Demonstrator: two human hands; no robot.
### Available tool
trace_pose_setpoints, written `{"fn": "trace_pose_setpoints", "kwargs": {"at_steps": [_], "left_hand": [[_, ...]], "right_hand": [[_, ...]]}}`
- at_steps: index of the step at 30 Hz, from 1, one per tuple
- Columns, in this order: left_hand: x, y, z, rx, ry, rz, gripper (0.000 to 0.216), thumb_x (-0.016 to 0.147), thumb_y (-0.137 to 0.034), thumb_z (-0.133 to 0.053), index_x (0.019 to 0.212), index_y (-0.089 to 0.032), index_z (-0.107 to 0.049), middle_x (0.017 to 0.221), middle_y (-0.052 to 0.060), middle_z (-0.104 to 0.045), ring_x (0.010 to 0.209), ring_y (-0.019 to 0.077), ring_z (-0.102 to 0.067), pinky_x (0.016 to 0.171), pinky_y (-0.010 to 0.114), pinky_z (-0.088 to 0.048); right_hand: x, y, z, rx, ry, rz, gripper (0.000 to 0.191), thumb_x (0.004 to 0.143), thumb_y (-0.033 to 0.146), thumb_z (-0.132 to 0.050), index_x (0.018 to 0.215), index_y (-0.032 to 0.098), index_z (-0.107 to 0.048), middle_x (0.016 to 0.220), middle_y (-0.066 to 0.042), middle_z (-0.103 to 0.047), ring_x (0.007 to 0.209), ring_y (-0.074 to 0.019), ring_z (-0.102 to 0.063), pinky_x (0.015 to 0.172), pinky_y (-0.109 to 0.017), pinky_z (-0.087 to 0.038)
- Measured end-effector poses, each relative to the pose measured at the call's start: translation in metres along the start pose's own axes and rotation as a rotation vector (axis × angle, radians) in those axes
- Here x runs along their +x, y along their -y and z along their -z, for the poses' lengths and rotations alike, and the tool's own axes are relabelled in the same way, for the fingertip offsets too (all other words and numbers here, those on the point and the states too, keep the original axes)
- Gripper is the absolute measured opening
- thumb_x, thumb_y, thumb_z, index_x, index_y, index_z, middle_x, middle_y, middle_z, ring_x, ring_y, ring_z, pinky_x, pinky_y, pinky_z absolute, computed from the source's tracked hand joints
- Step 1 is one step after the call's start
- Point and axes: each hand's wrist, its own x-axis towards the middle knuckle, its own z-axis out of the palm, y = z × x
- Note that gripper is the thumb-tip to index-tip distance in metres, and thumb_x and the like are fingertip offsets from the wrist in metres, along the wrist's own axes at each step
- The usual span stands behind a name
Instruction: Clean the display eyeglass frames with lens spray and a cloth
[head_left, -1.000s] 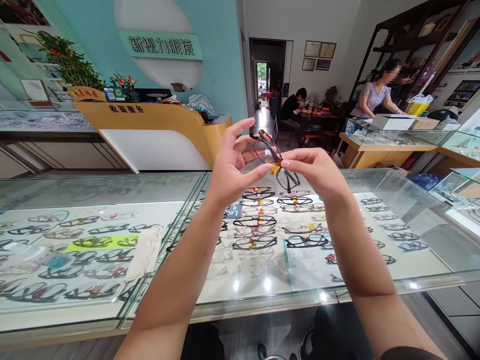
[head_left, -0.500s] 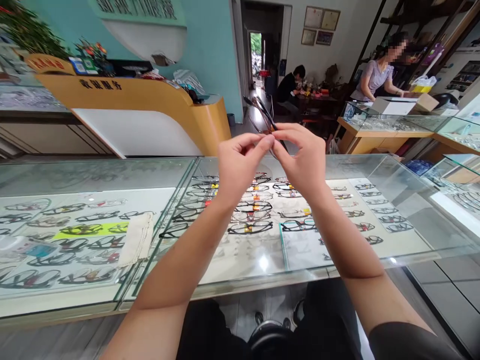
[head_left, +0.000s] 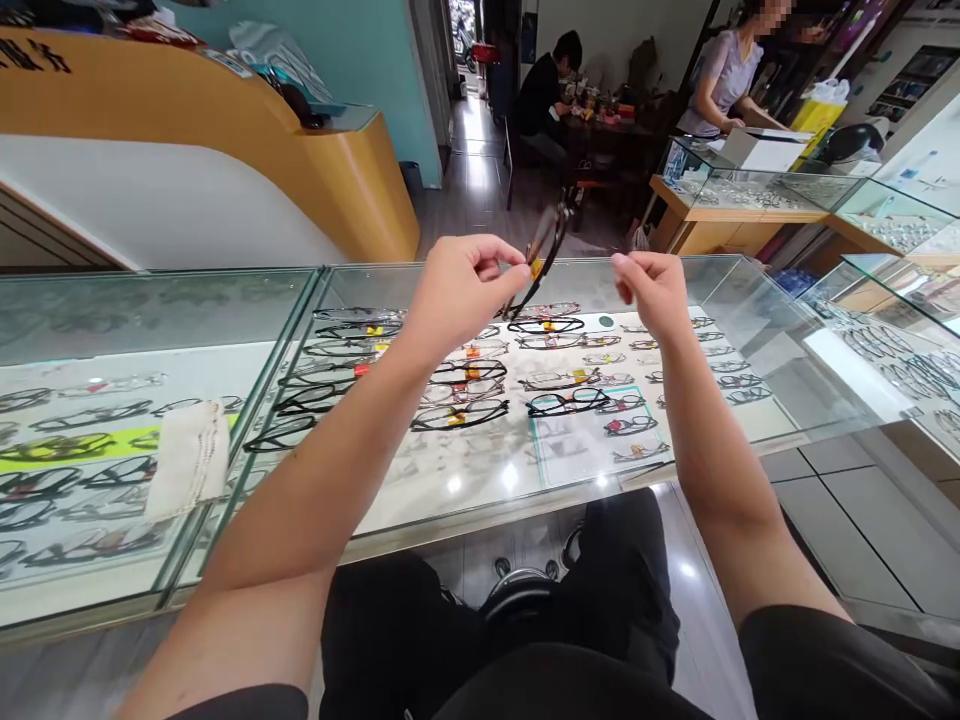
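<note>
My left hand [head_left: 476,290] pinches a pair of dark-framed eyeglasses [head_left: 553,245] between thumb and fingertips, above the far edge of the glass display case [head_left: 487,515]. A small yellow tag [head_left: 535,268] shows on the eyeglasses close to my fingertips. They are held tilted, with the upper end pointing away to the right. My right hand [head_left: 654,290] hovers to their right, apart from them, its fingers curled in and nothing visible in them. Below both hands, rows of eyeglasses [head_left: 566,402] lie inside the case, several with coloured tags.
A folded white cloth [head_left: 189,460] lies on the left case. Beyond stands a wooden counter [head_left: 360,170]. One person [head_left: 544,95] sits at a dark table at the back; another person [head_left: 724,80] handles a white box [head_left: 765,148] at the right-hand case.
My right hand has let go of the eyeglasses and moved away to the right. My left hand keeps hold of them. The view has tipped downward and turned slightly right.
</note>
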Motion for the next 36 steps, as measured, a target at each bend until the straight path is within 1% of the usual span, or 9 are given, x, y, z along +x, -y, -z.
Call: {"fn": "trace_pose_setpoints", "kwargs": {"at_steps": [2,4,6,11,14,20,26,30,36], "left_hand": [[-0.004,-0.001,-0.007,0.131,0.089,0.001,0.008,0.088,-0.033,-0.08,0.087,-0.026,-0.083,0.058,-0.001,-0.049,0.061,0.0187,-0.053,0.065,0.036,-0.047],[-0.008,-0.004,-0.015,0.276,0.203,0.012,0.012,0.091,-0.036,-0.075,0.094,-0.027,-0.083,0.062,0.0,-0.058,0.066,0.021,-0.06,0.069,0.036,-0.049],[-0.009,-0.008,-0.023,0.441,0.351,0.038,0.02,0.094,-0.038,-0.07,0.101,-0.027,-0.085,0.073,0.003,-0.069,0.076,0.0238,-0.068,0.073,0.036,-0.05],[0.003,-0.011,-0.056,0.808,0.756,0.123,0.029,0.093,-0.039,-0.066,0.107,-0.027,-0.088,0.104,0.008,-0.085,0.097,0.0304,-0.076,0.079,0.035,-0.051],[0.01,-0.006,-0.075,0.89,0.875,0.134,0.029,0.09,-0.036,-0.067,0.107,-0.027,-0.088,0.11,0.008,-0.086,0.101,0.0306,-0.076,0.083,0.035,-0.053],[0.01,0.003,-0.093,0.948,0.943,0.147,0.029,0.09,-0.038,-0.066,0.107,-0.027,-0.087,0.107,0.008,-0.086,0.1,0.03,-0.077,0.082,0.034,-0.052],[0.007,0.008,-0.099,0.972,0.94,0.164,0.03,0.089,-0.036,-0.068,0.11,-0.027,-0.088,0.113,0.009,-0.086,0.109,0.0323,-0.077,0.089,0.036,-0.055],[0.01,0.01,-0.101,0.985,0.955,0.166,0.03,0.087,-0.035,-0.07,0.108,-0.029,-0.09,0.111,0.009,-0.086,0.108,0.0321,-0.077,0.09,0.035,-0.056],[0.022,0.008,-0.094,1.005,0.95,0.188,0.034,0.088,-0.042,-0.073,0.114,-0.03,-0.091,0.116,0.009,-0.086,0.113,0.0341,-0.077,0.096,0.036,-0.056]], "right_hand": [[0.006,-0.043,0.014,0.067,-0.146,-0.181,0.076,0.093,0.082,-0.066,0.058,0.028,-0.025,0.054,0.006,-0.028,0.051,-0.0117,-0.027,0.051,-0.032,-0.029],[0.013,-0.077,0.022,0.056,-0.196,-0.316,0.076,0.09,0.087,-0.062,0.062,0.029,-0.021,0.055,0.008,-0.023,0.053,-0.0115,-0.019,0.05,-0.031,-0.022],[0.019,-0.096,0.026,0.022,-0.22,-0.387,0.074,0.091,0.087,-0.057,0.064,0.03,-0.02,0.055,0.008,-0.022,0.054,-0.012,-0.018,0.051,-0.032,-0.021],[0.024,-0.102,0.031,0.123,-0.19,-0.429,0.068,0.093,0.075,-0.063,0.065,0.03,-0.021,0.056,0.008,-0.021,0.053,-0.0114,-0.016,0.053,-0.034,-0.019],[0.027,-0.1,0.036,0.175,-0.17,-0.38,0.066,0.096,0.079,-0.057,0.066,0.03,-0.025,0.058,0.007,-0.021,0.051,-0.012,-0.018,0.053,-0.035,-0.022],[0.032,-0.097,0.042,0.229,-0.104,-0.249,0.067,0.097,0.091,-0.051,0.066,0.032,-0.039,0.055,0.005,-0.028,0.051,-0.014,-0.025,0.054,-0.036,-0.029],[0.028,-0.068,0.048,0.331,-0.122,-0.235,0.071,0.099,0.092,-0.049,0.067,0.033,-0.026,0.053,0.006,-0.016,0.057,-0.0152,-0.024,0.061,-0.039,-0.032],[0.023,-0.049,0.067,0.318,-0.162,-0.217,0.072,0.098,0.096,-0.041,0.067,0.032,-0.028,0.053,0.004,-0.016,0.056,-0.0176,-0.028,0.059,-0.041,-0.03],[0.018,-0.039,0.097,0.239,-0.158,-0.161,0.076,0.096,0.101,-0.033,0.067,0.032,-0.045,0.054,0.002,-0.026,0.053,-0.0202,-0.04,0.053,-0.039,-0.032]]}}
